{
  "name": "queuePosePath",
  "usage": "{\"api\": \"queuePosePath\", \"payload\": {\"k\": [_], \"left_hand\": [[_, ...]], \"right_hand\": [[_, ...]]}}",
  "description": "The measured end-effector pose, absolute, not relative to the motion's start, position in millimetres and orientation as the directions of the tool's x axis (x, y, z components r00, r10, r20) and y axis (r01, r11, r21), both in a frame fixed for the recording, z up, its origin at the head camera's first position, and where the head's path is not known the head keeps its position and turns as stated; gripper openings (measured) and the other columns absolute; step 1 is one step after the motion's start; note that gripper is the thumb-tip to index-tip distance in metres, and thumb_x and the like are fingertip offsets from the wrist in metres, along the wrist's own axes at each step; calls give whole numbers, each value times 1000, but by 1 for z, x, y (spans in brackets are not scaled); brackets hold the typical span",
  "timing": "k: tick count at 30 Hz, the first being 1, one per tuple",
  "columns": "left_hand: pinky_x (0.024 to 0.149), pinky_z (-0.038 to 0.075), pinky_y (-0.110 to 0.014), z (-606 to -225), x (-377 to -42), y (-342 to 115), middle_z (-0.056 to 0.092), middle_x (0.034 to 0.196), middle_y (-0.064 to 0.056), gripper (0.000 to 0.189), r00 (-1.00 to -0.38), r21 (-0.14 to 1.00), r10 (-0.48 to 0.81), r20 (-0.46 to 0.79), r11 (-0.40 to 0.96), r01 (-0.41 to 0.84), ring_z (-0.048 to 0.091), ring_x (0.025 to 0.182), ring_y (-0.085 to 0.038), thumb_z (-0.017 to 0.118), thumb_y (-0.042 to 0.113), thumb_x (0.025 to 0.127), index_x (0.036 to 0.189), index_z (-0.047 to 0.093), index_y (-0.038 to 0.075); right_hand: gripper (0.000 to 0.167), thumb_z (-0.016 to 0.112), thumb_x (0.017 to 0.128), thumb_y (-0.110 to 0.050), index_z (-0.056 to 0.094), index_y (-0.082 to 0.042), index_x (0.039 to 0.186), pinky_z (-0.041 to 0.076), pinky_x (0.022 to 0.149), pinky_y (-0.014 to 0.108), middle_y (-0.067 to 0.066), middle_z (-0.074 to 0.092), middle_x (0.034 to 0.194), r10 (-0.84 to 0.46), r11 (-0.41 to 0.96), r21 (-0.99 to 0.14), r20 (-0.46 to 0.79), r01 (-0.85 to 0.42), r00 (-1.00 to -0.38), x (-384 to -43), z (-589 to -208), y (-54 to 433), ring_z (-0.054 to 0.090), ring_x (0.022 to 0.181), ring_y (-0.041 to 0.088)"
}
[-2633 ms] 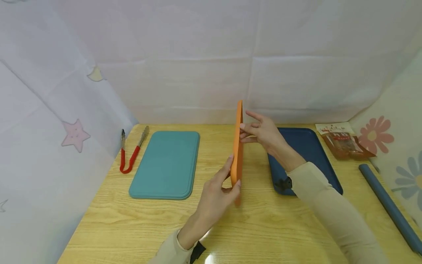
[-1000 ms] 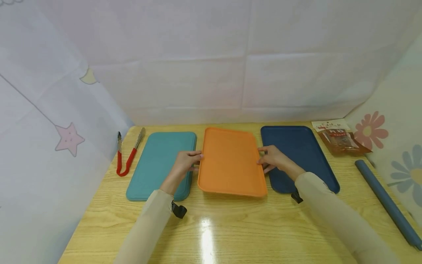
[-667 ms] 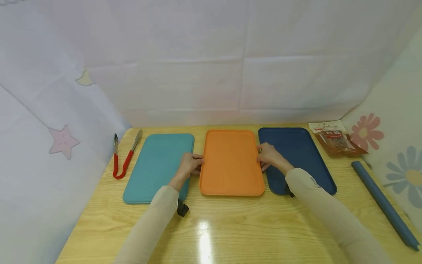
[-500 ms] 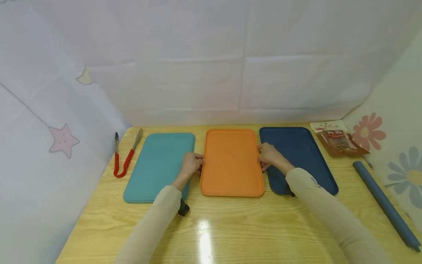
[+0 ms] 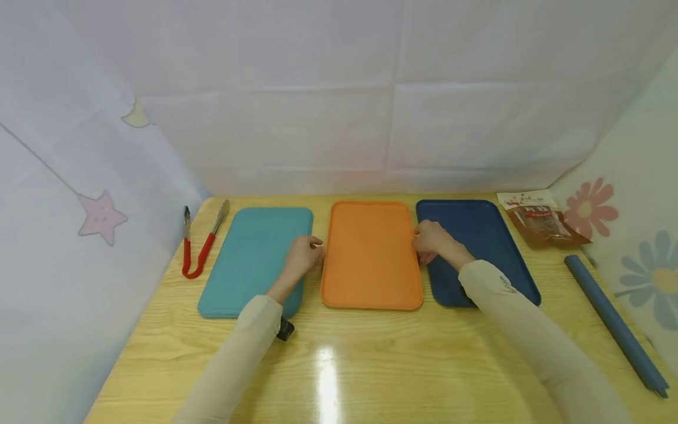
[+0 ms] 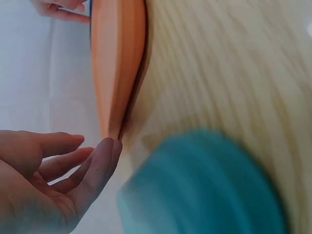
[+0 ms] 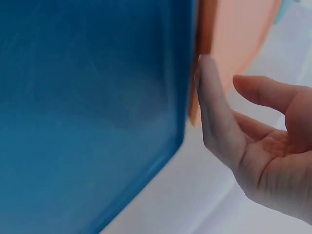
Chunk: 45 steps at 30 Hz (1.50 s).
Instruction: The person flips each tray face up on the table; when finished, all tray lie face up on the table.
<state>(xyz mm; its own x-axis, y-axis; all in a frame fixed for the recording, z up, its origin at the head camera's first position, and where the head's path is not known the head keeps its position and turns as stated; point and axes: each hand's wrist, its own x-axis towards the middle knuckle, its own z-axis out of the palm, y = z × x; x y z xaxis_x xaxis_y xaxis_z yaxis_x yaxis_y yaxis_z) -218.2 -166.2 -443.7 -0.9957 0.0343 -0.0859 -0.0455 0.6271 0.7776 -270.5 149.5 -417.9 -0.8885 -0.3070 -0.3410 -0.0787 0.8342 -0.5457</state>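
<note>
An orange tray (image 5: 372, 256) lies flat on the table between a teal board-like tray (image 5: 256, 259) and a navy blue tray (image 5: 479, 253). At its left edge is my left hand (image 5: 304, 254), fingers loosely bent and thumb apart. The left wrist view shows its fingertips (image 6: 108, 151) right at the orange tray's end, with nothing gripped. On the other side my right hand (image 5: 431, 240) reaches over the navy tray. In the right wrist view its fingers (image 7: 214, 92) lie along the orange side wall, the thumb standing away.
Red-handled tongs (image 5: 197, 253) lie at the far left. At the right back is a brown packaged item (image 5: 545, 224) with a white label. A long grey-blue roll (image 5: 614, 324) runs along the right edge. A pale patterned curtain (image 5: 318, 106) stands behind the table.
The orange tray was upright in both hands, then tilted down flat onto the table between the other two. Since then, both hands have loosened from its sides, the left drawing slightly away.
</note>
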Motion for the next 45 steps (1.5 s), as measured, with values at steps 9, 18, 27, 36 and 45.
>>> {"api": "queuePosePath", "payload": {"k": [9, 18, 27, 36, 45], "left_hand": [[76, 52, -48, -423, -203, -275, 60, 121, -28, 37, -997, 526, -18, 77, 850, 25, 61, 101, -40, 54, 12, 97, 128, 57, -9], [92, 43, -60, -447, -187, -342, 51, 126, -37, 46, -1000, 301, -4, 31, 954, 6, 49, 116, -51, 65, 17, 94, 124, 54, -16], [93, 44, -58, -453, -192, -353, 46, 132, -37, 58, -998, 364, -23, -61, 930, -44, 48, 118, -51, 63, 24, 95, 133, 46, -17], [92, 45, -58, -445, -193, -357, 41, 136, -38, 61, -997, 437, -8, -75, 899, -40, 45, 120, -52, 64, 23, 95, 137, 42, -16], [93, 44, -58, -444, -192, -359, 35, 141, -38, 64, -990, 477, -44, -137, 872, -105, 42, 122, -52, 63, 27, 95, 140, 40, -11]], "right_hand": [[50, 54, 99, -21, 43, 1, 143, 55, 76, 38, 22, 59, 124, -448, 693, -704, -253, -154, -858, -238, -405, 89, 64, 101, 29], [52, 54, 98, -18, 40, -8, 147, 50, 89, 39, 19, 51, 138, -587, 567, -784, -169, -253, -792, -214, -414, -13, 51, 124, 29], [56, 51, 97, -17, 35, 0, 148, 47, 86, 32, 14, 41, 149, -504, 682, -696, -225, -225, -834, -220, -430, -73, 57, 102, 20], [56, 52, 94, -14, 38, -5, 148, 37, 53, 25, 13, 53, 135, -437, 596, -798, -229, -89, -870, -203, -443, -82, 35, 51, 12], [53, 60, 90, -2, 48, -7, 142, 44, 99, 41, 12, 41, 148, -354, 246, -957, -234, 151, -906, -201, -450, -74, 36, 138, 28]]}}
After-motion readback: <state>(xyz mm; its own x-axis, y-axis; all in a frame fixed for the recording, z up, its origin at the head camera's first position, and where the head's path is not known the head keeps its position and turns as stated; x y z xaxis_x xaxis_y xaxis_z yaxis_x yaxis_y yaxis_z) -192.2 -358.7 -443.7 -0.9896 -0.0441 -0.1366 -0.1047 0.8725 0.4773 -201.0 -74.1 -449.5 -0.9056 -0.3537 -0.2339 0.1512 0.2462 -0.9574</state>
